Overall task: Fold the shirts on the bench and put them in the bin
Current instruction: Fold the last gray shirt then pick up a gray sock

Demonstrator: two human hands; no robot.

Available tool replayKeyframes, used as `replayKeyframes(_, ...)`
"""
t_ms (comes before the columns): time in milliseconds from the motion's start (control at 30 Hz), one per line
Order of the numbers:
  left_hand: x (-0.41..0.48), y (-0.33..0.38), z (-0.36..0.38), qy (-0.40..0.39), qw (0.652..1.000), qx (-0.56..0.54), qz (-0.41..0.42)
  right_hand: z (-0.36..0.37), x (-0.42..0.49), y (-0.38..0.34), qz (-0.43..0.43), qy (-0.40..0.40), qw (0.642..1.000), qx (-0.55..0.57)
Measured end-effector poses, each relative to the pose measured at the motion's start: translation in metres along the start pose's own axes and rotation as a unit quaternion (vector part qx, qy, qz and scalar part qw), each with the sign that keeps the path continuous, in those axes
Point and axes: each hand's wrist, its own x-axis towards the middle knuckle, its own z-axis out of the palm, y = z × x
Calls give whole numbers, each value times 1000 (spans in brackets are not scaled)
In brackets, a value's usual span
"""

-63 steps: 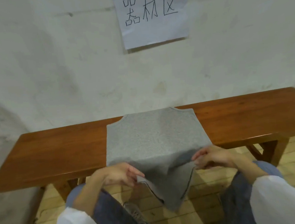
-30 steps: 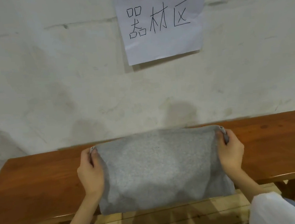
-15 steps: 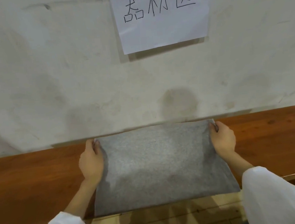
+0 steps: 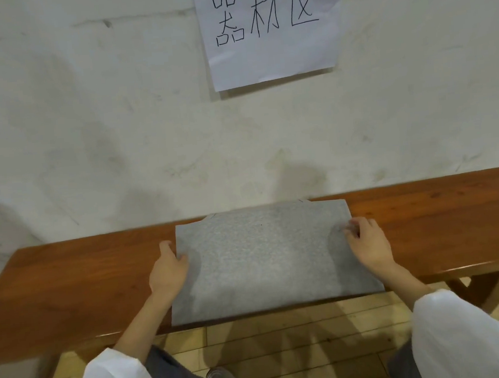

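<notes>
Squaring this fold, I should keep both side edges level and press the layers flat. The shirt [image 4: 266,256] lies folded on the bench [image 4: 441,223], between my hands. My left hand [image 4: 168,269] pinches its left edge. My right hand [image 4: 368,246] sets bent fingers on the right edge; I cannot tell if it grasps.

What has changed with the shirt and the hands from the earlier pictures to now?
The shirt was folded: both hands lifted its hanging lower half up and over to the far edge. The left hand and right hand then left the far corners and slid back to the side edges; the left pinches its edge. The shirt stayed on the bench.
</notes>
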Motion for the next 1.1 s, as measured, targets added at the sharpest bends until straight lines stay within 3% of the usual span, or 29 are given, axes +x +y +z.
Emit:
replayKeyframes(233,-58,-24,2,5,1000,13,-18,-12,-54,21,83,-54,992,-78)
replayKeyframes(400,-87,-36,15,49,997,47,34,-6,-79,28,30,-12,992,-123)
replayKeyframes(533,-92,-39,5,80,994,56,46,-11,-83,31,58,16,997,-48)
replayKeyframes(700,-95,-51,1,78,986,121,84,-18,-89,39,56,-28,998,18)
replayKeyframes(800,-101,-51,10,137,966,168,140,-12,-95,41,-45,60,994,-75)
replayKeyframes(867,-108,-45,19,150,948,169,224,-8,-98,37,-150,97,979,-102)
replayKeyframes(1000,-119,-35,45,32,899,180,397,7,-103,23,-239,-96,959,-122)
replayKeyframes(1100,-122,-30,61,-8,894,228,386,22,-108,17,-243,-95,940,-220)
